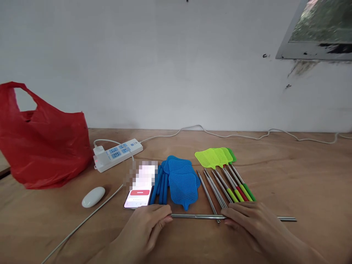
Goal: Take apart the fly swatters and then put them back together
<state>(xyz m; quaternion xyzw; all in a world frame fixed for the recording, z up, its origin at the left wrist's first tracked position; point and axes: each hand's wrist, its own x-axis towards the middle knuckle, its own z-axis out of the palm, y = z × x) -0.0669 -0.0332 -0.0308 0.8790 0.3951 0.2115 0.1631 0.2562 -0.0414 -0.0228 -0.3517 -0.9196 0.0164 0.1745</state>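
Observation:
A thin metal rod (198,216) lies level across the front of the table, held at two places. My left hand (147,227) is closed in a pinch on its left end. Farther along, my right hand (255,223) grips it, and the rod's right end sticks out beyond the knuckles. Several loose metal rods (207,192) lie behind it, one passing under it. Blue fly swatter heads (183,189) are piled just beyond the hands, beside blue tube handles (161,189). To their right lie fly swatters (210,158) with yellow-green and green heads; their handles are yellow-green, red and green.
A lit phone (139,198) lies left of the blue handles. Behind it is a white power strip (132,146) with a plug in it. A white mouse-shaped object (93,197) and a cable (82,222) lie at left. A red plastic bag (46,146) stands by the wall (176,73).

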